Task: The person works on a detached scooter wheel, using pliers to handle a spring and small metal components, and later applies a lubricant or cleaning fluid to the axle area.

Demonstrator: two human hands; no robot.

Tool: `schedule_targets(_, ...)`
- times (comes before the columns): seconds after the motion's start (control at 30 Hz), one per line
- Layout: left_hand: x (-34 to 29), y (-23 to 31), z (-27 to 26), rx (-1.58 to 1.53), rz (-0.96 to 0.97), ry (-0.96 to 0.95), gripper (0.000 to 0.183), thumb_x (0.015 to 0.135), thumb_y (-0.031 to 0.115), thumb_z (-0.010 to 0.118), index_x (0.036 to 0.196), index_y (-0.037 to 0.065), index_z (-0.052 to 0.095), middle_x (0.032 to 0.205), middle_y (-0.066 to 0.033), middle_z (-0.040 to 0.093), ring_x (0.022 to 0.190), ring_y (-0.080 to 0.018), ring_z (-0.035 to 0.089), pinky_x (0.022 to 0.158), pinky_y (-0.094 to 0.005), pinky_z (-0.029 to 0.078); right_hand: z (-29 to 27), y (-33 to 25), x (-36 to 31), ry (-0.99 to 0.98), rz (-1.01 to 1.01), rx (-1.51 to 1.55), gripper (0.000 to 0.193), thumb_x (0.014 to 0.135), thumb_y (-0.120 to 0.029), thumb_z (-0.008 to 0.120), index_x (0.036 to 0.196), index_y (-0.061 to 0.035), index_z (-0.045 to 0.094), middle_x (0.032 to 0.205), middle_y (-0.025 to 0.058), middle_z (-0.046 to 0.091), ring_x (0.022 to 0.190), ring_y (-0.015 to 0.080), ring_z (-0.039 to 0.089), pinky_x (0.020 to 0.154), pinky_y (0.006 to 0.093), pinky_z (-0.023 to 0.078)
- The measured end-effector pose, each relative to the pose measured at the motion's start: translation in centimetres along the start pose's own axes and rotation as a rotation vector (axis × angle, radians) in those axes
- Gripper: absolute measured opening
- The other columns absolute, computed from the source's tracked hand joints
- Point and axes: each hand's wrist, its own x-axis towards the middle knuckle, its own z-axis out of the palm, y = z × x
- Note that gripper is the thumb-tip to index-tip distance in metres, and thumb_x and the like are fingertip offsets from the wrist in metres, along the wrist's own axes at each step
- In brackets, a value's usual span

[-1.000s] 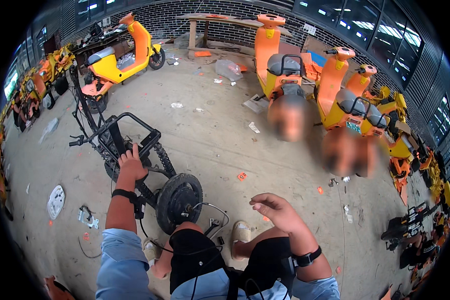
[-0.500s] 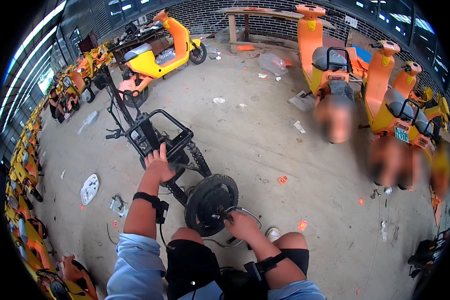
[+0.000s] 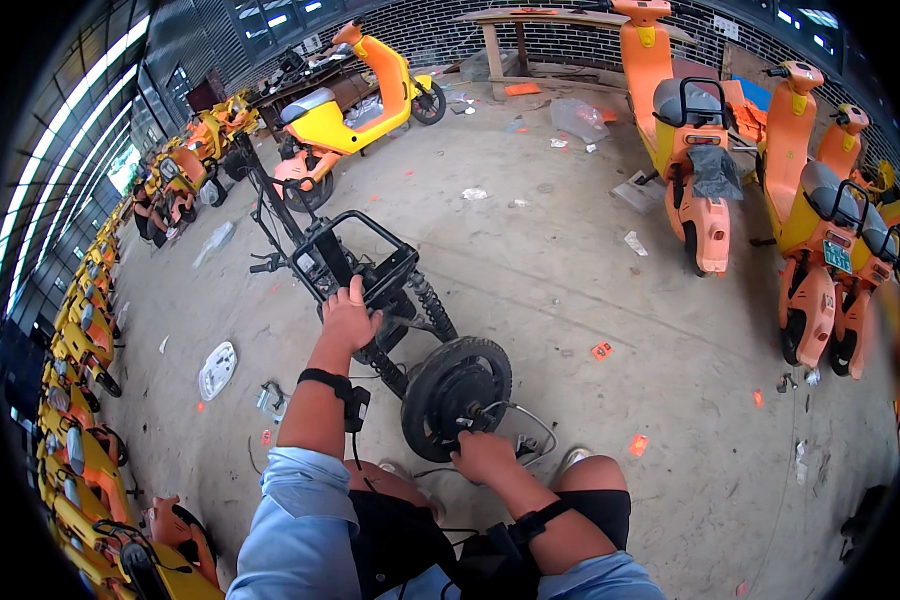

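A stripped black scooter frame (image 3: 345,262) stands tilted in front of me, with a bare rear wheel (image 3: 435,372) and black coil-spring shock absorbers (image 3: 432,305). My left hand (image 3: 350,318) lies against the near edge of its rear rack (image 3: 395,240), fingers stretched out. Beside the wheel's hub, my right hand (image 3: 485,457) is closed, its fingertips just below the axle end (image 3: 467,420). Whatever those fingers hold is hidden. A grey cable (image 3: 553,430) loops from the hub around behind this hand.
An orange-yellow scooter (image 3: 355,120) stands beyond the frame; several more scooters (image 3: 700,150) are at the right and in a row (image 3: 85,400) along the left. A white plastic panel (image 3: 217,371) and small metal parts (image 3: 271,397) lie on the floor. A person (image 3: 150,215) crouches far left.
The whole view has shifted, so the scene sits farther right. My right hand has drawn slightly down and away from the axle end. My left hand stays on the rack.
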Motion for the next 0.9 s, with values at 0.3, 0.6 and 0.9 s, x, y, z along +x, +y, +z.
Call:
schedule_targets(0.3, 2.1, -1.0, -0.1, -0.148, 0.001, 0.027, 0.032, 0.100, 0.033, 0.043, 0.112, 0.004, 0.043, 0.097, -0.0260, 0.066, 0.094, -0.0445, 0.064, 0.083, -0.0531, 0.049, 1.8, -0.6, -0.4, -0.033, -0.013, 0.117, 0.039, 0.090, -0.037, 0.057, 0.112, -0.0050, 0.061, 0.113, 0.0184, 0.065, 0.105, 0.0370, 0.063, 0.090, 0.0471, 0.051)
schedule_targets(0.6, 4.1, -2.4, 1.2, -0.255, 0.070, 0.191, 0.025, 0.099, 0.025, 0.044, 0.105, 0.001, 0.044, 0.100, -0.0281, 0.065, 0.095, -0.0469, 0.062, 0.083, -0.0549, 0.048, 3.2, -0.8, -0.9, -0.083, -0.022, 0.169, 0.040, 0.089, -0.038, 0.059, 0.113, -0.0057, 0.062, 0.113, 0.0185, 0.065, 0.107, 0.0371, 0.062, 0.090, 0.0473, 0.050)
schedule_targets(0.9, 1.0, 0.2, 0.5, -0.168, -0.038, 0.257, 0.032, 0.099, 0.036, 0.050, 0.098, 0.003, 0.047, 0.094, -0.0218, 0.066, 0.091, -0.0415, 0.064, 0.079, -0.0509, 0.050, 4.2, -0.1, -1.3, -0.084, -0.055, 0.148, 0.041, 0.089, -0.039, 0.059, 0.112, -0.0050, 0.061, 0.111, 0.0194, 0.065, 0.107, 0.0368, 0.061, 0.090, 0.0473, 0.050)
